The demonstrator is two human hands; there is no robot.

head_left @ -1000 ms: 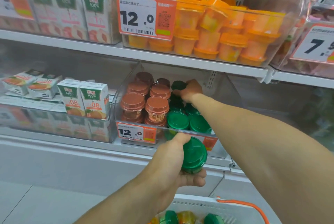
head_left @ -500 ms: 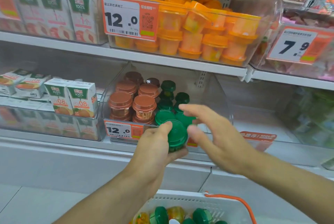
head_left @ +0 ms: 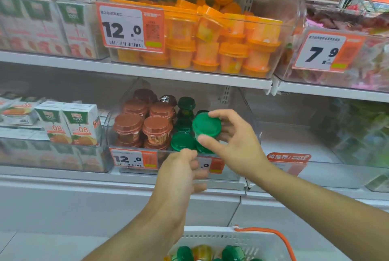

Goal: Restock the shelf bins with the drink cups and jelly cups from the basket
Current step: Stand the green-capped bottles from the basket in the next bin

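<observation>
Upper shelf (head_left: 189, 75): clear bin of orange-lidded cups (head_left: 221, 50), carton bin left | lower shelf (head_left: 126, 178): clear bin (head_left: 250, 113) of brown- and green-lidded cups; juice-carton bin (head_left: 63, 155) left.

Juice cartons (head_left: 69, 122) left; price tags (head_left: 129, 26) on bins.

I can't read the small print on the price tag (head_left: 130, 26) (too blurred); the basket (head_left: 231, 239) is cut off at the bottom edge.
</observation>
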